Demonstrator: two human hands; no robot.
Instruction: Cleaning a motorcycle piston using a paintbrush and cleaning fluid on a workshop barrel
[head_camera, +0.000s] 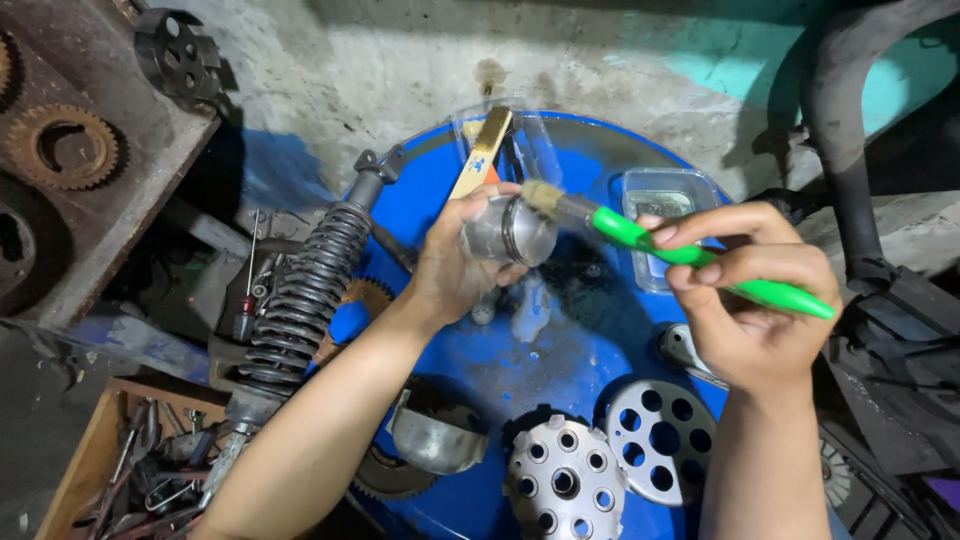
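Above the round blue drum top (560, 340), the left hand (455, 265) wraps its fingers (490, 195) around a grey metal piston (508, 230), holding it up. The right hand (745, 295) pinches a green-handled brush (690, 255) between its fingers (700, 222), bristles touching the piston's rim. On the drum top's near edge lie two perforated round metal plates (610, 460); a clear plastic tray (665, 215) sits at its far side. A black coil shock absorber (305, 295) leans against the drum top's left edge.

Bare forearms (no sleeves, gloves)
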